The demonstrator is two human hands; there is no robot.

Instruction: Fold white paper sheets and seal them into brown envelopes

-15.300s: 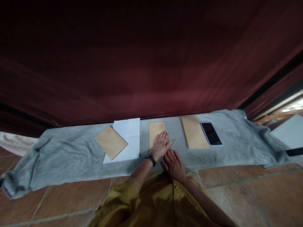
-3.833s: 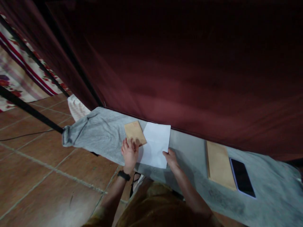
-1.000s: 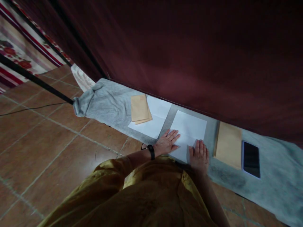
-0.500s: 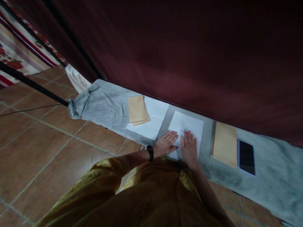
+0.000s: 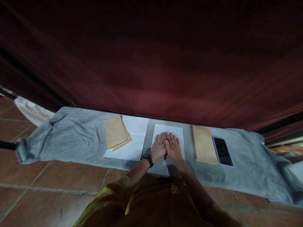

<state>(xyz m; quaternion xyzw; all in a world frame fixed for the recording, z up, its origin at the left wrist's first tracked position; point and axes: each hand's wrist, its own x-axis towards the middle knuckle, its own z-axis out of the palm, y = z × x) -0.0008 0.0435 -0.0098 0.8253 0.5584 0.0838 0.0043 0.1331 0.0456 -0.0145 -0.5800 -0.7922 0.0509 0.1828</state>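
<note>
A white sheet of paper (image 5: 163, 127) lies on the grey cloth right in front of me. My left hand (image 5: 159, 147) rests flat on it, fingers stretched out, with a dark band round the wrist. Beside it, and touching it near the thumbs, my right hand (image 5: 174, 148) also presses flat on the paper with its fingers extended. Neither hand holds anything. To the left, two brown envelopes (image 5: 115, 132) overlap the edge of other white paper (image 5: 136, 138), which shows a crease across it. A stack of brown envelopes (image 5: 204, 146) lies to the right of my hands.
A phone (image 5: 222, 151) with a dark screen lies right of the envelope stack. Rumpled grey cloth (image 5: 78, 135) covers the long narrow surface. A dark red curtain (image 5: 151, 78) hangs along its far edge. Tiled floor (image 5: 68, 179) shows on the near side.
My view has swung to the right and levelled out. My hands have come together and slid up the sheet, both still flat on it. The envelopes and phone stay in place.
</note>
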